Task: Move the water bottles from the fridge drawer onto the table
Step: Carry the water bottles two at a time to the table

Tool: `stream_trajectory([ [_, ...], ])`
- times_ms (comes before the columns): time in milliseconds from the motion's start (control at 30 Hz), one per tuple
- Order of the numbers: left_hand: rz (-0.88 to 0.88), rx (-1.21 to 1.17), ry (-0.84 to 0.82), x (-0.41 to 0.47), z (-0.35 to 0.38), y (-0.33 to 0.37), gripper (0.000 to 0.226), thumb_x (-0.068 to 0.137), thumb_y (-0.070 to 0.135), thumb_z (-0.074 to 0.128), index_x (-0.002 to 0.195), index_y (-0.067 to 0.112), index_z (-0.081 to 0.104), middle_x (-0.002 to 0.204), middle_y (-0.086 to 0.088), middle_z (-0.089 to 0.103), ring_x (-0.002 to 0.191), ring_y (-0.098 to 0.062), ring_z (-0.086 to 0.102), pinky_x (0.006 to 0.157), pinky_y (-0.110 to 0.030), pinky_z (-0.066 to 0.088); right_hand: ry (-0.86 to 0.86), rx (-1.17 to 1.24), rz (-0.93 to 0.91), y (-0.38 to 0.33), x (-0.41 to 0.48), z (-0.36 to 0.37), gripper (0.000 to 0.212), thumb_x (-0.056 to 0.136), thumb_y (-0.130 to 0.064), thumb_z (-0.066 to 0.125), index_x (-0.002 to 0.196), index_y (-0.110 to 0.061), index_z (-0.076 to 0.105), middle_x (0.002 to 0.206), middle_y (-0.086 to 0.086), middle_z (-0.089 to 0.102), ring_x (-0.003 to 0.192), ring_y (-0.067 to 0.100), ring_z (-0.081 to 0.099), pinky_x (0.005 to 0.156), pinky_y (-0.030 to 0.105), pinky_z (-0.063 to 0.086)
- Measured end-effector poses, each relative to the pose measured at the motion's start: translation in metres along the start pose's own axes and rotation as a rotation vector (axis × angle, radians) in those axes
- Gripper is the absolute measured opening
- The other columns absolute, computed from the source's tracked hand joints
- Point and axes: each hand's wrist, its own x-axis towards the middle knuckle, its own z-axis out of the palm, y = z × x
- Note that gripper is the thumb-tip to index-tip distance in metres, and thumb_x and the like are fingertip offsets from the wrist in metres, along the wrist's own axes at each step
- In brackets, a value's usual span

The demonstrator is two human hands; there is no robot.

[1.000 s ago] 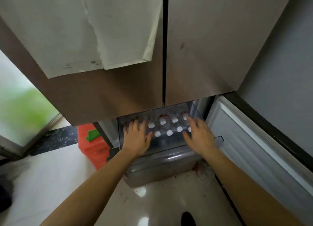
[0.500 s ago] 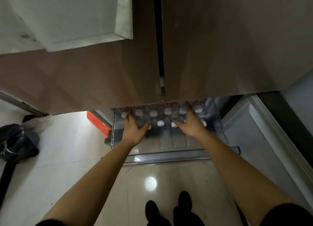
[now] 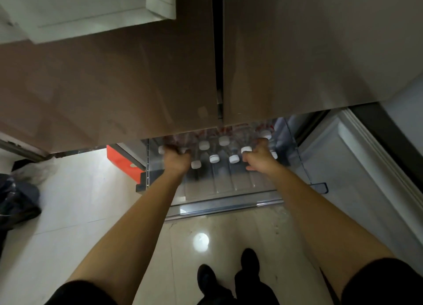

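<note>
The clear fridge drawer [image 3: 224, 204] stands pulled out below the brown fridge doors. Several water bottles with white caps [image 3: 214, 158] lie in it in rows, their far ends hidden under the doors. My left hand [image 3: 177, 160] is in the drawer's back left, fingers curled around a bottle whose cap [image 3: 161, 149] shows beside the knuckles. My right hand [image 3: 258, 160] is at the back right, wrapped around a bottle with its cap [image 3: 246, 149] by the fingers. The front half of the drawer holds no bottles.
The brown fridge doors [image 3: 137, 80] overhang the drawer's back. An open white lower door [image 3: 348, 172] stands to the right. An orange box [image 3: 123, 162] and a dark bag [image 3: 16, 204] sit on the glossy floor at left. My black shoes [image 3: 229, 279] are below.
Both hands have reached deeper into the drawer and their fingers have closed around bottles. My view has tilted further down, so my feet show.
</note>
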Motion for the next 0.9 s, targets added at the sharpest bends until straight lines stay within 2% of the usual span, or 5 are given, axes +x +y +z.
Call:
stream_trajectory([
  [200, -0.126, -0.087, -0.156, -0.040, -0.005, -0.009, 0.057, 0.092, 0.015, 0.063, 0.135, 0.008, 0.026, 0.117, -0.014, 0.050, 0.100, -0.028, 0.057, 0.074, -0.042, 0.054, 0.015, 0.217, 0.001, -0.015, -0.011, 0.012, 0.047, 0.092, -0.031, 0.070, 0.125, -0.018, 0.039, 0.129, 0.011, 0.055, 0.113, 0.030, 0.062, 0.093, 0.045, 0.056],
  [367, -0.069, 0.149, -0.117, -0.062, -0.020, -0.002, 0.087, 0.085, 0.037, 0.073, 0.141, 0.016, 0.010, 0.126, -0.009, 0.047, 0.107, -0.034, 0.059, 0.086, -0.047, 0.056, 0.072, 0.115, 0.030, -0.007, -0.038, 0.019, 0.085, 0.091, -0.049, 0.065, 0.153, -0.022, 0.014, 0.132, 0.013, 0.056, 0.106, 0.029, 0.062, 0.071, 0.035, 0.057],
  [467, 0.022, 0.359, -0.054, -0.074, -0.033, 0.010, 0.094, 0.087, 0.049, 0.064, 0.149, 0.009, 0.005, 0.127, -0.020, 0.056, 0.107, -0.043, 0.061, 0.090, -0.051, 0.054, 0.162, -0.123, -0.031, -0.004, -0.063, 0.016, 0.097, 0.090, -0.058, 0.061, 0.158, -0.021, 0.004, 0.148, 0.014, 0.047, 0.124, 0.037, 0.053, 0.090, 0.037, 0.047],
  [733, 0.122, 0.647, -0.031, -0.094, -0.079, 0.007, 0.087, 0.065, 0.078, 0.044, 0.128, 0.019, 0.048, 0.116, -0.011, 0.067, 0.101, -0.034, 0.065, 0.092, -0.048, 0.053, 0.279, -0.386, -0.167, -0.037, -0.126, -0.015, 0.063, 0.087, -0.057, 0.060, 0.131, -0.012, 0.057, 0.125, 0.016, 0.063, 0.109, 0.037, 0.060, 0.076, 0.033, 0.044],
  [900, 0.189, 0.818, -0.052, -0.114, -0.101, 0.034, 0.053, 0.080, 0.063, 0.058, 0.109, 0.018, 0.061, 0.105, -0.007, 0.068, 0.097, -0.030, 0.065, 0.089, -0.041, 0.055, 0.408, -0.434, -0.307, -0.067, -0.142, -0.026, 0.047, 0.080, -0.056, 0.066, 0.094, -0.011, 0.069, 0.093, 0.010, 0.071, 0.083, 0.028, 0.065, 0.071, 0.034, 0.056],
])
